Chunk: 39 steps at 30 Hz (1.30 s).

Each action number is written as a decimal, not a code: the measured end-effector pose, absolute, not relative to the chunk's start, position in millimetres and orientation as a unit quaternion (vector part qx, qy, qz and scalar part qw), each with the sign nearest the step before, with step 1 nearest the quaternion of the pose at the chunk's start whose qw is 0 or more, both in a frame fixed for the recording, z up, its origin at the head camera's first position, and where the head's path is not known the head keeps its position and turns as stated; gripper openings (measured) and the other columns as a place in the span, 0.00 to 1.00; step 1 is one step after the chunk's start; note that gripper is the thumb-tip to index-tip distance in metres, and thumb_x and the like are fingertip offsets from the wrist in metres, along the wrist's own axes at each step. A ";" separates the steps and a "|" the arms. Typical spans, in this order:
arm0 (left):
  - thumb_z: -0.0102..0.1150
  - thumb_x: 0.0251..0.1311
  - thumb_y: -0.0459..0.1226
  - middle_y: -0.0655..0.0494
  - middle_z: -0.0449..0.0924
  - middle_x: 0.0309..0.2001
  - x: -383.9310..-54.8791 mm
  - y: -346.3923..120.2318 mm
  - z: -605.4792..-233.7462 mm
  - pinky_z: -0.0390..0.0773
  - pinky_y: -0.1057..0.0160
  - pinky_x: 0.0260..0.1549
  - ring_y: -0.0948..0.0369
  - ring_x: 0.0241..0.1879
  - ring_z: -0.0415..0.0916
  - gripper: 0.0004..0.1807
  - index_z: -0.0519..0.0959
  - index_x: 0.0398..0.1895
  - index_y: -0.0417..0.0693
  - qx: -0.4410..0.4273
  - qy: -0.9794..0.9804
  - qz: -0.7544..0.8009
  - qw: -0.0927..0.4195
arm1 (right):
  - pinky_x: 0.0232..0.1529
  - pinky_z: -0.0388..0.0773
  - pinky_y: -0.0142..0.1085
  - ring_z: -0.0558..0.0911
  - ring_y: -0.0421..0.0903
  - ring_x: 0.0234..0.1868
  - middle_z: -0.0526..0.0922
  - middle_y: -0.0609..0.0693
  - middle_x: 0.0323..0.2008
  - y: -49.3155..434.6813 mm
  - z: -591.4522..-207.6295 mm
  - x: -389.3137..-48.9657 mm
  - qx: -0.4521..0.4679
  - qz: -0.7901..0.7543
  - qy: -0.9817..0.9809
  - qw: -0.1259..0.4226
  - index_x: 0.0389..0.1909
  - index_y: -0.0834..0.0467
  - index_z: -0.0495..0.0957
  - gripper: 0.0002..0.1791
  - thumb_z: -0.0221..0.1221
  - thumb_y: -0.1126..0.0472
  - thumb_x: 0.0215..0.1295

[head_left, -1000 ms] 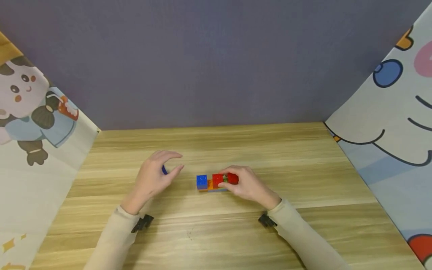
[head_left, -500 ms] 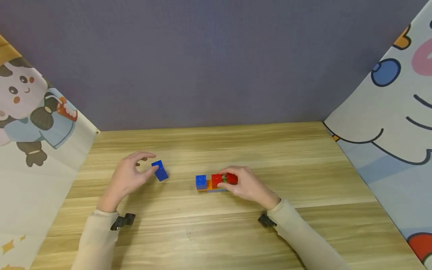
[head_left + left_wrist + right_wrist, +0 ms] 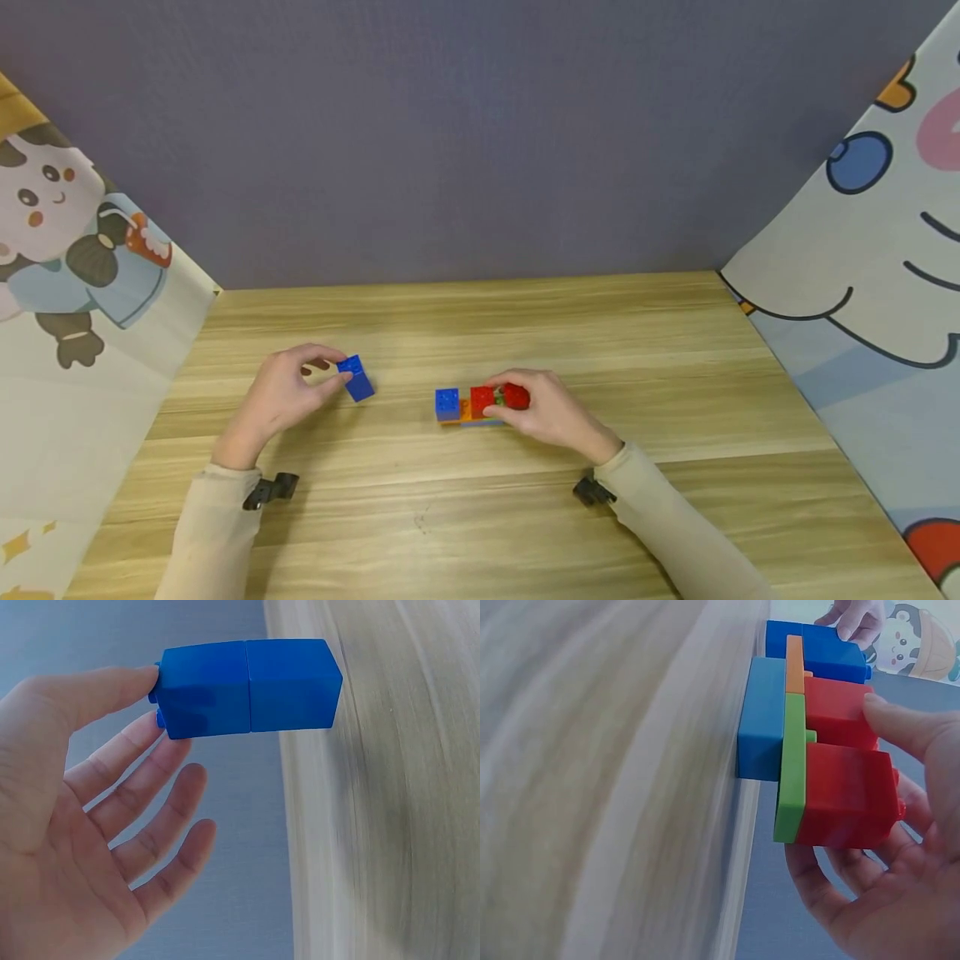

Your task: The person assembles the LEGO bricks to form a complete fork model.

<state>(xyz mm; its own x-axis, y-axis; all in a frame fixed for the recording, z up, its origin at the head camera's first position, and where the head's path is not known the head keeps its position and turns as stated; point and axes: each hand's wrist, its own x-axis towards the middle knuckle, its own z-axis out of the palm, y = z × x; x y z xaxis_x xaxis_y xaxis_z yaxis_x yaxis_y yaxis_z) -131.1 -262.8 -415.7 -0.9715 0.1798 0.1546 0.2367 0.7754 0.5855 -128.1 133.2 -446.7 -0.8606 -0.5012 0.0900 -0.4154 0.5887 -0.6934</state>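
Note:
My left hand (image 3: 288, 392) pinches the studded top of a stack of two blue toy bricks (image 3: 361, 387) between thumb and fingers. In the left wrist view the thumb lies on the studded end of the blue stack (image 3: 210, 697), and the lower fingers spread loosely. To the right, my right hand (image 3: 551, 408) grips a toy-brick build by its red bricks. The right wrist view shows two red bricks (image 3: 847, 795) on a green plate (image 3: 793, 772) and an orange plate (image 3: 795, 667), with a lighter blue brick (image 3: 762, 720) underneath. A blue brick (image 3: 447, 405) sits on the build's left end.
Both hands work over a wooden table (image 3: 420, 500). A grey panel (image 3: 465, 150) stands behind it, with cartoon-printed panels at the left (image 3: 67, 250) and right (image 3: 847, 333). Black wrist mounts sit on both sleeves.
My left hand has moved left, uncovering the blue stack that it hid a second ago, and its fingers have closed onto the stack's top. The right hand and its build have stayed in place.

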 end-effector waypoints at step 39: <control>0.73 0.66 0.46 0.46 0.90 0.52 -126.2 -265.0 -413.9 0.83 0.41 0.52 0.47 0.52 0.85 0.22 0.86 0.58 0.45 -0.106 -0.939 -0.327 0.008 | 0.33 0.75 0.34 0.71 0.43 0.24 0.89 0.58 0.57 177.8 -449.3 -160.1 -0.098 -0.410 0.906 -0.036 0.58 0.55 0.87 0.21 0.73 0.53 0.68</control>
<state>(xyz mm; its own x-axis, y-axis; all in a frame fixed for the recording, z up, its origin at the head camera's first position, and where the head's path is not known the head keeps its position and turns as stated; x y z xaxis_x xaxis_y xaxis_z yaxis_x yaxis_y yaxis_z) -126.2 -265.0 -413.9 -0.9774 0.1941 0.0838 0.2041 0.7635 0.6127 -160.1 177.8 -449.3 -0.9782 -0.1474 0.1463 -0.2072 0.6442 -0.7362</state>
